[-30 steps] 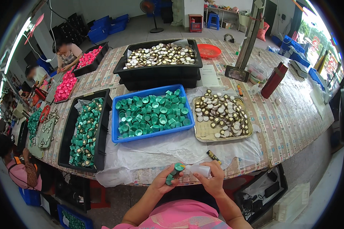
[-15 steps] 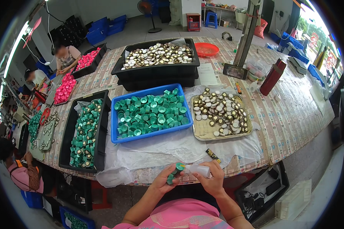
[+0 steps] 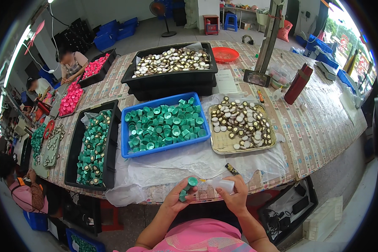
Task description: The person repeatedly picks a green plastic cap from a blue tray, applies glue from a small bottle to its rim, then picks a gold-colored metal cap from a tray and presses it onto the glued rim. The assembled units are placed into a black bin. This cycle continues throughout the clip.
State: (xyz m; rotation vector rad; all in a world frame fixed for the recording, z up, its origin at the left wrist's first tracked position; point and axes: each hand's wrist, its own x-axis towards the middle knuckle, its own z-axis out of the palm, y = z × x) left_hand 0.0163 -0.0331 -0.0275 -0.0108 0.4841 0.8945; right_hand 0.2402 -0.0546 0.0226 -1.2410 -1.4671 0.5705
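Left hand: fingers curled, pinching green fluted cups, top one mouth up. Right hand: wrapped round whitish squeeze bottle, nozzle just beside top cup, contact unclear. Step looks like dispensing into cups; next move calls for cup held steady, nozzle lined up. Beyond: blue tray of similar cups, metal tray of brown-and-white discs, black crate left.

The patterned table carries white sheeting, black bins, a red dish and a dark-red flask
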